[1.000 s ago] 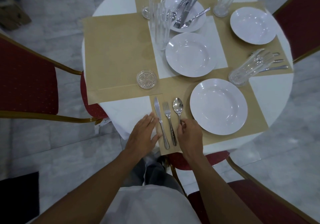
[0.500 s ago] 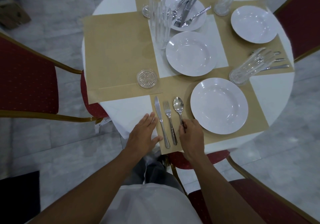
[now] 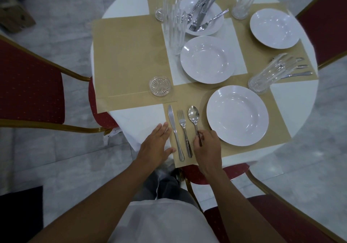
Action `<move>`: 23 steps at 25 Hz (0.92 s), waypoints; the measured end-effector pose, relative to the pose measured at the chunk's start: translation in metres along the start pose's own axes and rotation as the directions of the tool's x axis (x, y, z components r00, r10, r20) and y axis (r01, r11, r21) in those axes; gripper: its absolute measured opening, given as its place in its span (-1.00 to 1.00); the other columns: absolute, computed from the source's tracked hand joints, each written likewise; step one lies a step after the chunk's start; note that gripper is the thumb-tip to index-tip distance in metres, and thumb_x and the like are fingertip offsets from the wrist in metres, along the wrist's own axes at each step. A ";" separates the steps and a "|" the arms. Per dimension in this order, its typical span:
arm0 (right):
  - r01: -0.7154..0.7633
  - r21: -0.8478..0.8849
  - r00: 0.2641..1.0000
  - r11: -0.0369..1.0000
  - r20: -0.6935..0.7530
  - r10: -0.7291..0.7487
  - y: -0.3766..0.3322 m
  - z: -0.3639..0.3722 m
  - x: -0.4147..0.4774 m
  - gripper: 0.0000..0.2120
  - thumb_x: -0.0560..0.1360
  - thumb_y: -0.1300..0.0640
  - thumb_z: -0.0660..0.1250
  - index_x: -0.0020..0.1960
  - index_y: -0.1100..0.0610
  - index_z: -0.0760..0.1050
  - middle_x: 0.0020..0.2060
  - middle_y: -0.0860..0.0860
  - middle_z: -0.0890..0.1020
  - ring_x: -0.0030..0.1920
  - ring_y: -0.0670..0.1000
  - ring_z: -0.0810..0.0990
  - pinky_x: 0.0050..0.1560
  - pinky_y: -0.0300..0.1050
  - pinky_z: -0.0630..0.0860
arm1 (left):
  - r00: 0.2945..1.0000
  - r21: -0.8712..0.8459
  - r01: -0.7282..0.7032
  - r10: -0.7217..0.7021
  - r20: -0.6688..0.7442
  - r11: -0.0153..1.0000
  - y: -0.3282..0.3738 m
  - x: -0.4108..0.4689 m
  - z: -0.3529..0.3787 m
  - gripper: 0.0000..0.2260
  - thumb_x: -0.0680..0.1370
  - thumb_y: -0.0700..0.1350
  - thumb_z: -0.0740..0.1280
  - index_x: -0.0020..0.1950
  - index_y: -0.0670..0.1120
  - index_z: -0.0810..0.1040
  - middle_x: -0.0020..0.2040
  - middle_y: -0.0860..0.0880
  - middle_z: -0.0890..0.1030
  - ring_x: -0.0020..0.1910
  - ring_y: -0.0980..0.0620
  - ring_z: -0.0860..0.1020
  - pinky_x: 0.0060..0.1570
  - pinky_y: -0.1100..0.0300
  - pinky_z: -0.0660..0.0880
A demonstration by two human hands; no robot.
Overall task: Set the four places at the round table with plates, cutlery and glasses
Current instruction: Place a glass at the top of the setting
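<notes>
At the near place on the table, the right hand has its grip pinched on the spoon handle, squaring it between fork and plate. The left hand lies flat, holding nothing. Next, I'd guess, this setting needs a glass.

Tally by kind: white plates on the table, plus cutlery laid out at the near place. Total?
White plates: 4
Knife: 1
Fork: 1
Spoon: 1
Total: 7
</notes>
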State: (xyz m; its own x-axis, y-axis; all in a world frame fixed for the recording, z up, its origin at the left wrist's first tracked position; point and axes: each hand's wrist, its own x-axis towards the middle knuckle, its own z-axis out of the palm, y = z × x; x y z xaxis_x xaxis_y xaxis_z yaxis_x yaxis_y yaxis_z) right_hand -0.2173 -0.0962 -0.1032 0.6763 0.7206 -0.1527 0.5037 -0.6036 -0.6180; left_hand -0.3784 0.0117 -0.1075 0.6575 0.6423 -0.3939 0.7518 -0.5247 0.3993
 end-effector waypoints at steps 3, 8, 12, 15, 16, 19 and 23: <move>0.041 0.026 0.999 0.999 -0.020 -0.041 -0.004 0.002 -0.006 -0.86 0.59 0.20 0.29 0.12 0.14 0.56 -0.06 -0.01 0.53 -0.06 -0.03 0.49 -0.03 -0.15 0.51 | 1.000 -0.003 -0.027 0.027 -0.008 1.000 -0.004 0.001 -0.006 -0.37 0.61 0.12 0.29 0.61 0.04 0.12 0.62 0.11 0.00 0.60 0.09 -0.04 0.54 0.10 0.09; 0.158 0.034 0.987 0.987 -0.003 -0.158 -0.026 0.010 -0.011 -0.84 0.55 0.26 0.33 0.13 0.16 0.58 -0.03 0.01 0.55 -0.06 -0.03 0.51 -0.03 -0.16 0.53 | 0.999 -0.038 -0.048 0.049 0.005 0.998 -0.020 -0.004 -0.023 -0.45 0.64 0.08 0.23 0.60 0.05 0.16 0.60 0.10 0.14 0.58 0.11 0.10 0.51 0.14 0.11; 0.226 0.038 0.974 0.973 0.005 -0.226 -0.055 0.027 -0.010 -0.80 0.53 0.27 0.35 0.14 0.16 0.57 0.05 0.03 0.57 0.05 -0.04 0.51 0.07 -0.19 0.52 | 0.999 -0.007 -0.033 0.033 -0.034 0.999 -0.046 -0.006 -0.042 -0.46 0.63 0.08 0.23 0.59 0.03 0.19 0.60 0.05 0.19 0.57 0.05 0.16 0.52 0.10 0.12; 0.283 0.029 0.958 0.959 0.044 -0.284 -0.084 0.051 -0.005 -0.76 0.52 0.26 0.36 0.18 0.13 0.56 0.10 0.01 0.57 0.14 -0.04 0.51 0.18 -0.24 0.45 | 0.997 0.028 -0.037 0.038 -0.071 0.999 -0.073 -0.004 -0.061 -0.46 0.62 0.06 0.26 0.58 -0.01 0.24 0.58 -0.02 0.23 0.56 0.00 0.20 0.51 0.11 0.11; 0.297 0.013 0.954 0.955 0.050 -0.297 -0.096 0.060 -0.003 -0.75 0.52 0.26 0.35 0.20 0.12 0.56 0.11 0.02 0.58 0.16 -0.02 0.51 0.21 -0.22 0.45 | 0.996 0.040 -0.043 0.046 -0.077 0.998 -0.085 -0.003 -0.067 -0.46 0.62 0.06 0.26 0.57 -0.02 0.24 0.58 -0.03 0.23 0.56 0.00 0.20 0.50 0.12 0.11; 0.287 -0.004 0.955 0.958 0.085 -0.285 -0.135 0.092 0.001 -0.66 0.53 0.28 0.31 0.30 0.17 0.53 0.22 0.09 0.57 0.25 0.06 0.51 0.30 -0.01 0.51 | 0.994 0.060 -0.039 0.045 -0.099 0.997 -0.117 0.000 -0.087 -0.46 0.62 0.08 0.25 0.57 -0.01 0.24 0.58 -0.01 0.23 0.56 0.02 0.19 0.50 0.11 0.12; 0.183 -0.021 0.980 0.983 0.081 -0.181 -0.198 0.139 0.005 -0.53 0.51 0.22 0.30 0.41 0.21 0.43 0.37 0.18 0.45 0.38 0.15 0.41 0.40 0.02 0.41 | 0.994 0.041 -0.079 0.082 -0.068 0.996 -0.169 0.005 -0.131 -0.44 0.61 0.03 0.26 0.58 -0.05 0.21 0.60 -0.04 0.17 0.58 -0.02 0.12 0.52 0.05 0.10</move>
State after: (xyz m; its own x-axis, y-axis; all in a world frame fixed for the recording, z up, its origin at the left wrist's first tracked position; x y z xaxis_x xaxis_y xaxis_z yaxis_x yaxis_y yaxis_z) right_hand -0.3887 0.0741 -0.0885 0.5281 0.8432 -0.1008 0.6303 -0.4687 -0.6189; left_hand -0.5084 0.1767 -0.0689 0.7118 0.6338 -0.3026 0.6988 -0.5963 0.3950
